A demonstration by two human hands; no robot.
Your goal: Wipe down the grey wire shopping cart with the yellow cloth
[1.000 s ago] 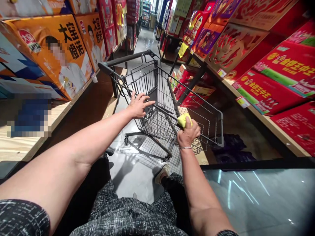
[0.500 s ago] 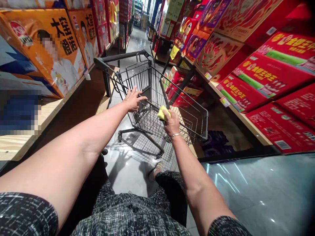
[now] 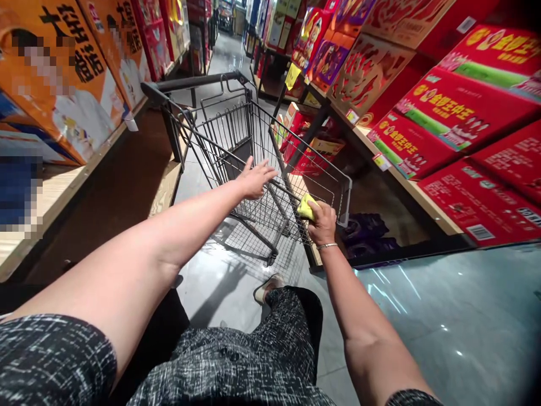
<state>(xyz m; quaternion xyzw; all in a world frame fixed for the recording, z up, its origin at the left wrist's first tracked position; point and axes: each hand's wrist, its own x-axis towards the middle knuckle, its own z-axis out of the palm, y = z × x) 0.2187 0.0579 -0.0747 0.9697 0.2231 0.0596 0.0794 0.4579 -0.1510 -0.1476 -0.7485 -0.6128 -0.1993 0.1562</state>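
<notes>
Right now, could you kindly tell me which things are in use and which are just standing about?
In use: yellow cloth, held in the right hand; shopping cart, nearest the left hand.
Standing about: orange cartons, red boxes, yellow shelf tag.

a loose black top flecked with short white strokes has short sleeves ending above the elbows, worn with matching flecked trousers, a thin silvery bracelet round the right wrist and a pale beige shoe.

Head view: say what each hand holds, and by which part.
Right hand: a yellow cloth, by its near end, the other jutting free. Left hand: open, nothing visibly held.
</notes>
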